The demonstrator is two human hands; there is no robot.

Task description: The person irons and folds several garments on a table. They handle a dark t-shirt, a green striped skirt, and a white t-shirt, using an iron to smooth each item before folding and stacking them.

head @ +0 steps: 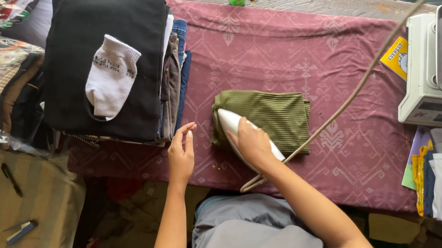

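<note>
My right hand (251, 142) grips the white iron (231, 121) atop the folded green cloth (270, 116); my left hand (182, 150) rests open, just left.

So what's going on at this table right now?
A person is ironing. Their right hand grips a white iron pressed onto a folded olive-green ribbed garment, which lies on a maroon patterned cloth covering the table. Their left hand rests open on the cloth beside the garment, holding nothing. To the left sits a stack of folded clothes with a white sock on top. A weighing scale stands at the right.
</note>
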